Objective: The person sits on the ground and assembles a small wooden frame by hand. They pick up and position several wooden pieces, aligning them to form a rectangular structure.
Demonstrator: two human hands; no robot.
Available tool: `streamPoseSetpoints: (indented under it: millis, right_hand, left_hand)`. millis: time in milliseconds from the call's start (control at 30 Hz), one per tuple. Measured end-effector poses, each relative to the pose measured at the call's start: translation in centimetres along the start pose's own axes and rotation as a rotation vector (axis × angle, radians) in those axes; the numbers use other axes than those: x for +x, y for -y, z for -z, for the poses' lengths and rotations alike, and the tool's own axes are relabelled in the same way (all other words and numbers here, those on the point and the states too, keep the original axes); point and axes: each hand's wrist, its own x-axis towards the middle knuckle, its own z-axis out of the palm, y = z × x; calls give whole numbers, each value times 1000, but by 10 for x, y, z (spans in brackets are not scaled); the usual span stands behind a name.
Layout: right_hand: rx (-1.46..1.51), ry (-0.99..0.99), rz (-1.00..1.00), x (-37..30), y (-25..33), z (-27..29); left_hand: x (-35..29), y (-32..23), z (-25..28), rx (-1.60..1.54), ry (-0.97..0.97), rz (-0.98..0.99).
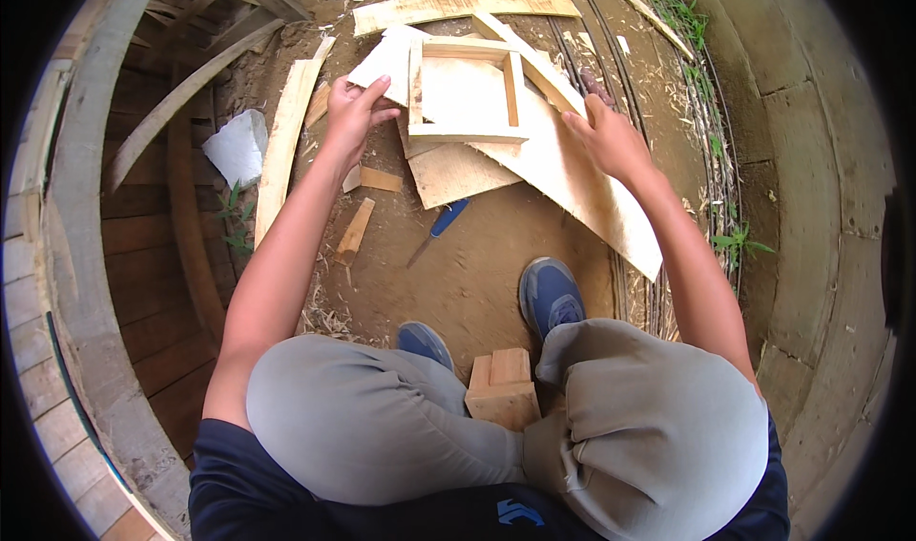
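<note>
A square wooden frame point(466, 134) lies on overlapping thin plywood sheets on the ground in front of me. My left hand point(355, 119) is closed on the edge of a pale plywood sheet point(384, 62), left of the frame. On the other side, my right hand point(611, 138) grips the near end of a long wooden strip point(534, 62), which slants past the frame's right corner. A dark reddish-brown thing point(597, 89) shows by its fingertips; I cannot make out what it is. Another plywood piece point(611, 212) reaches toward me below the right hand.
A blue-handled tool point(448, 218) with a narrow blade and small wood offcuts point(356, 231) lie nearer my shoes. Wooden blocks point(503, 388) sit between my knees. A white chunk point(237, 148) and a long board point(288, 135) lie left; dark cables point(572, 50) run along the right.
</note>
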Motion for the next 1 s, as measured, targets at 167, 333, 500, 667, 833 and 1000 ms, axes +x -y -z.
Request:
streamPoseSetpoints:
  millis: [167, 333, 500, 667, 833, 1000]
  right_hand:
    - [38, -37, 11, -2, 14, 5]
    - [207, -192, 84, -24, 26, 7]
    - [53, -107, 196, -47, 56, 19]
    - [131, -136, 73, -21, 39, 11]
    - [191, -184, 26, -8, 14, 1]
    - [195, -75, -19, -14, 23, 4]
  left_hand:
    - [-6, 5, 4, 3, -145, 93]
    - [-12, 19, 3, -73, -96, 132]
    - [-9, 33, 16, 116, -148, 171]
    - [-2, 62, 13, 1052, -703, -247]
    - [-10, 19, -20, 729, -80, 23]
    - [-3, 30, -15, 720, -11, 54]
